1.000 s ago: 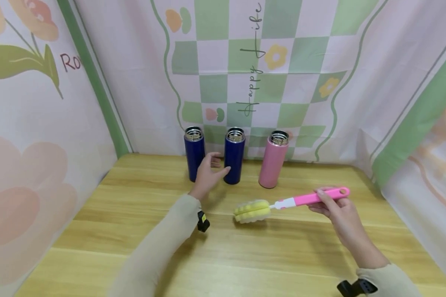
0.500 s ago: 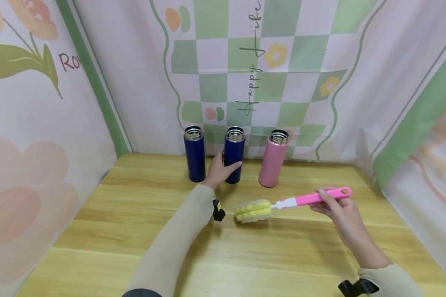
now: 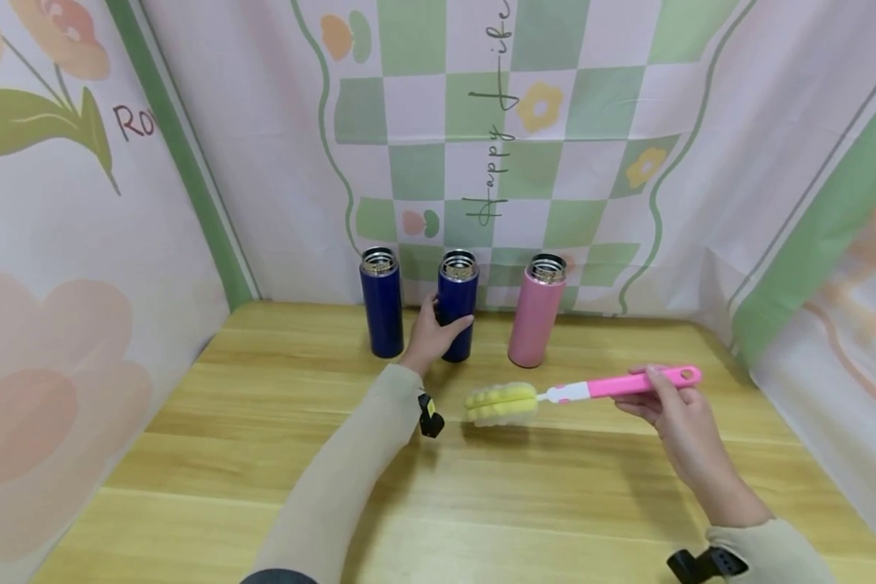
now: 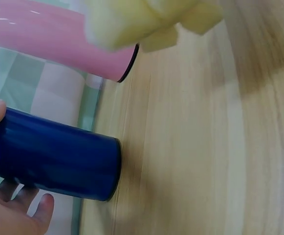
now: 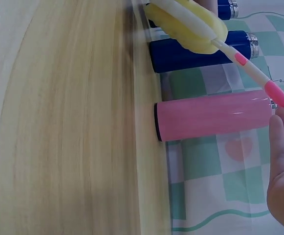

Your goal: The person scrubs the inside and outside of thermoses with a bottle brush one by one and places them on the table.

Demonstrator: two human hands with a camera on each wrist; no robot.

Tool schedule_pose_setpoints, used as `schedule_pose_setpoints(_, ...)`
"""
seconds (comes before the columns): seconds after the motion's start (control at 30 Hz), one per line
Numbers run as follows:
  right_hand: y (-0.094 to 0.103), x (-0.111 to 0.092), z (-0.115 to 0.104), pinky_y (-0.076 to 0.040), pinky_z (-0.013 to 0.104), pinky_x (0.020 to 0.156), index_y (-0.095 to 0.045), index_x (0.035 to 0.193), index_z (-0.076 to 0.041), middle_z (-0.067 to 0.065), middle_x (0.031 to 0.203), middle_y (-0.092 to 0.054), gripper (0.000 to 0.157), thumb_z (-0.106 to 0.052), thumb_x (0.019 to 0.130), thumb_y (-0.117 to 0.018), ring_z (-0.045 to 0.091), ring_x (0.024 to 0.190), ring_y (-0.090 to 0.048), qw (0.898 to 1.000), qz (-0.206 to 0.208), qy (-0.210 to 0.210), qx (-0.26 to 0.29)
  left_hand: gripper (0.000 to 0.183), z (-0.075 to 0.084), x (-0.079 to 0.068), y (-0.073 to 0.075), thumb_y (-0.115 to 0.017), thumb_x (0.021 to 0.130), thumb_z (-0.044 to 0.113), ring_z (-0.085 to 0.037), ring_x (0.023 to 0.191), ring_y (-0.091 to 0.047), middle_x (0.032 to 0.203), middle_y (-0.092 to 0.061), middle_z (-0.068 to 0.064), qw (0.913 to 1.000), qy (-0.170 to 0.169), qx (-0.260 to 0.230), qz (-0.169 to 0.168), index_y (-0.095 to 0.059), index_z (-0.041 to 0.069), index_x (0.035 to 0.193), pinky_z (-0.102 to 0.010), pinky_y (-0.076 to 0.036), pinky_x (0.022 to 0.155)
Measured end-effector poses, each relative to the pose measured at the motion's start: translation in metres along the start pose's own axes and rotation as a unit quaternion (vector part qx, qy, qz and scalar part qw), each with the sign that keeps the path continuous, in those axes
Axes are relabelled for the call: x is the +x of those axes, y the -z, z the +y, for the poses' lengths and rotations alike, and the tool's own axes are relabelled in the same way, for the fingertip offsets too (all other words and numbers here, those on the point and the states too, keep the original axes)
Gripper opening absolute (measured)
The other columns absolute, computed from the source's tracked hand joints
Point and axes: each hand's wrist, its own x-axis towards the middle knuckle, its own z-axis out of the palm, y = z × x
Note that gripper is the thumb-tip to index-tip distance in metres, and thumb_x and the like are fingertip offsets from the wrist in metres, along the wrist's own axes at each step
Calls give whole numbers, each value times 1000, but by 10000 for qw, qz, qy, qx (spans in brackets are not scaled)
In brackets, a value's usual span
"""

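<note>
My left hand [image 3: 425, 341] grips the middle dark blue bottle [image 3: 457, 300], thumb across its front and fingers round the far side. That bottle stands upright and lidless on the table. In the left wrist view the thumb and fingers [image 4: 45, 210] lie on opposite sides of the blue bottle [image 4: 58, 154]. My right hand [image 3: 684, 430] holds a bottle brush by its pink handle [image 3: 606, 387]. The brush's yellow sponge head [image 3: 502, 401] points left, just above the table and in front of the bottles. The right wrist view shows the sponge [image 5: 200, 29] overlapping a blue bottle [image 5: 195, 55].
A second dark blue bottle [image 3: 383, 312] stands to the left and a pink bottle [image 3: 536, 320] to the right, both lidless. The wooden table [image 3: 540, 503] ends at a patterned cloth [image 3: 474, 170] behind them. Another cloth [image 3: 66, 341] hangs on the left.
My left hand has moved right from between the two blue bottles and taken hold of the middle one. The right hand has raised the brush slightly and shifted it a little right.
</note>
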Motion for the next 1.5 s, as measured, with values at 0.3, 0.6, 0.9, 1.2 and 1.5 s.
schedule_pose_setpoints(0.3,2,1,-4,-56,33,80,-67,112,2,14,101,-70,32,-15,109,-40,21,89,-73,9993,-288,178,148,86,4,-18,8,-75,91,38,-32,141,-38,155,-37,-14,9994,9,-196,-296,-26,14,158,-48,-35,111)
schedule_pose_setpoints(0.6,5,2,-8,-56,32,80,-69,111,-1,13,99,-72,32,-18,109,-42,20,89,-73,9998,-160,67,7,86,7,-38,24,-78,85,48,-31,135,-44,149,-45,-11,9975,-114,68,-694,-33,20,154,-49,-42,105)
schedule_pose_setpoints(0.9,7,2,-11,-56,32,79,-69,111,0,14,99,-71,32,-15,109,-41,22,89,-73,9997,-200,115,127,82,14,-62,41,-80,82,48,-32,130,-48,145,-49,-9,9963,-252,186,-798,-38,27,150,-50,-44,102)
schedule_pose_setpoints(1.2,7,2,-15,-57,32,78,-69,110,0,11,98,-72,32,-18,109,-43,20,88,-73,9998,34,134,-105,70,5,-74,61,-90,76,30,-26,118,-59,129,-63,-7,9895,-1244,386,-623,-53,24,135,-49,-46,100)
schedule_pose_setpoints(1.5,6,3,-17,-58,29,73,-71,110,0,11,95,-72,29,-11,108,-44,17,83,-72,9993,62,311,202,66,3,-80,80,-91,73,32,-19,108,-62,119,-64,0,9842,-1450,720,-722,-57,26,130,-47,-51,92)
